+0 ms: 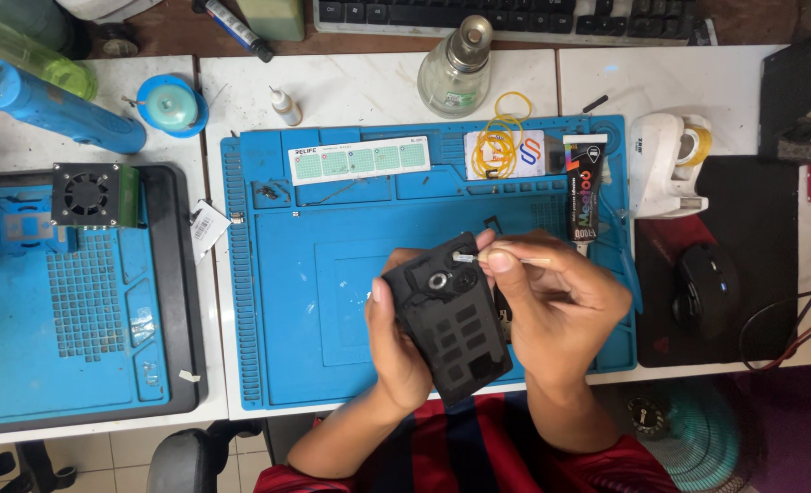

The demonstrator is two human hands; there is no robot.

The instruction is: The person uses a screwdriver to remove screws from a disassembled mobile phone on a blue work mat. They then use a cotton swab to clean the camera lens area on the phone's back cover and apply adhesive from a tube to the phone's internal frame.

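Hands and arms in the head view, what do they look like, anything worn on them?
Both the left hand and the right hand are bare: no gloves, rings, watch or bands show. The forearms are uncovered too. A red sleeve shows at the left elbow, part of a red shirt with dark stripes.

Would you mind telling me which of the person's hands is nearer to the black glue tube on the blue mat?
The right hand, pinching a thin stick, lies just below the black glue tube. The left hand grips the black phone frame farther left.
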